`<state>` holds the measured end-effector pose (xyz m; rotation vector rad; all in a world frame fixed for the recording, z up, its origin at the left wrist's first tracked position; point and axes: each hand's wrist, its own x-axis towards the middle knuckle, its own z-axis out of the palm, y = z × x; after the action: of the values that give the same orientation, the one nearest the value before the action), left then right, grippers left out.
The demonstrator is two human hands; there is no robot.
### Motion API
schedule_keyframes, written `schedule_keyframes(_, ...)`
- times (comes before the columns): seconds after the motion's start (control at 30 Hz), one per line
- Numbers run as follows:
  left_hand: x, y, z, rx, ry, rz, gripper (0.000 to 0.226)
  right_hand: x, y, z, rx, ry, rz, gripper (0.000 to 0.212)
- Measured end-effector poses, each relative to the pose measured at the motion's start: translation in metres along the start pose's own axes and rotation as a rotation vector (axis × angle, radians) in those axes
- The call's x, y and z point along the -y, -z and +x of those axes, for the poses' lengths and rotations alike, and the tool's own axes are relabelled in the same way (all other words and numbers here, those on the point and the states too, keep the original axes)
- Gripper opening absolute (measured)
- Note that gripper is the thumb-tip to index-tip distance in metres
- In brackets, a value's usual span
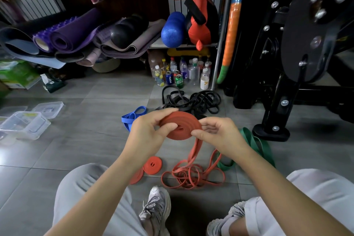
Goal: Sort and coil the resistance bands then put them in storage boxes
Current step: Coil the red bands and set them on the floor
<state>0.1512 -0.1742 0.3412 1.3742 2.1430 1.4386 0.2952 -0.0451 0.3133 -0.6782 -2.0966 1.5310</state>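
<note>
I hold a partly wound coil of a red resistance band [182, 126] above the floor. My left hand [151, 132] pinches the coil's left side, and my right hand [214, 132] grips its right edge. The band's loose tail hangs down to a tangle of red bands [191, 176] on the tiles. Two finished red coils [152, 165] lie near my left knee. A blue band [132, 117], a pile of black bands [193, 101] and a green band [254, 145] lie around. Clear plastic storage boxes [24, 124] stand at the left.
Bottles and cans [180, 73] stand under a shelf behind the black bands. Rolled yoga mats [72, 38] are stacked at the back left. A black exercise machine's base [272, 130] stands at the right. My shoes [155, 210] and knees fill the foreground.
</note>
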Motion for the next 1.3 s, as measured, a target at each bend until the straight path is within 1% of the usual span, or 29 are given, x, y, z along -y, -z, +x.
schedule_keyframes(0.07,-0.005,0.000,0.000,-0.051,0.025,-0.171,0.044,0.003,0.000,0.000,-0.012,0.007,0.084,0.021)
schedule_keyframes(0.17,-0.012,-0.002,0.000,-0.108,0.075,-0.417,0.039,0.009,-0.001,0.000,-0.037,0.054,0.206,0.017)
schedule_keyframes(0.27,-0.014,-0.006,-0.002,-0.100,0.171,-0.680,0.032,0.014,-0.004,-0.001,-0.078,0.056,0.412,0.016)
schedule_keyframes(0.33,-0.013,-0.007,-0.003,-0.067,0.241,-0.764,0.034,0.015,-0.006,0.000,-0.099,0.051,0.472,0.017)
schedule_keyframes(0.4,-0.010,-0.007,-0.003,-0.031,0.275,-0.699,0.033,0.017,-0.005,0.001,-0.096,0.080,0.389,0.019)
schedule_keyframes(0.43,-0.009,-0.005,-0.003,-0.014,0.261,-0.592,0.032,0.017,-0.004,0.001,-0.081,0.105,0.313,0.022)
schedule_keyframes(0.47,-0.008,-0.003,-0.002,-0.002,0.208,-0.411,0.035,0.017,-0.003,0.001,-0.061,0.124,0.237,0.024)
schedule_keyframes(0.53,-0.005,0.003,0.000,0.049,-0.008,0.083,0.050,0.017,-0.001,0.002,-0.022,0.133,0.087,0.023)
schedule_keyframes(0.57,-0.006,0.005,0.001,0.111,-0.142,0.293,0.059,0.016,-0.001,0.003,-0.005,0.129,0.021,0.020)
schedule_keyframes(0.6,-0.007,0.005,0.002,0.184,-0.253,0.448,0.066,0.016,-0.002,0.004,0.008,0.130,-0.040,0.016)
schedule_keyframes(0.63,-0.007,0.004,0.002,0.248,-0.324,0.552,0.067,0.016,-0.003,0.005,0.010,0.137,-0.092,0.012)
schedule_keyframes(0.67,-0.008,0.003,0.002,0.276,-0.356,0.603,0.065,0.016,-0.003,0.005,0.005,0.141,-0.122,0.011)
schedule_keyframes(0.7,-0.009,0.003,0.002,0.270,-0.358,0.604,0.061,0.016,-0.003,0.005,0.002,0.140,-0.120,0.011)
schedule_keyframes(0.77,-0.006,0.003,0.002,0.236,-0.327,0.516,0.054,0.017,-0.003,0.004,0.004,0.122,-0.084,0.019)
schedule_keyframes(0.87,0.001,0.002,0.000,0.200,-0.288,0.390,0.052,0.015,-0.003,0.004,0.014,0.086,-0.070,0.022)
schedule_keyframes(0.97,0.005,-0.002,-0.001,0.103,-0.259,0.299,0.051,0.011,-0.003,0.005,-0.009,0.072,-0.067,0.024)
schedule_keyframes(1.17,0.005,-0.003,0.000,-0.020,-0.255,0.278,0.050,0.011,0.002,0.010,-0.059,0.096,-0.067,0.031)
schedule_keyframes(1.3,0.003,-0.003,0.001,-0.057,-0.204,0.222,0.052,0.010,0.002,0.014,-0.050,0.094,0.025,0.030)
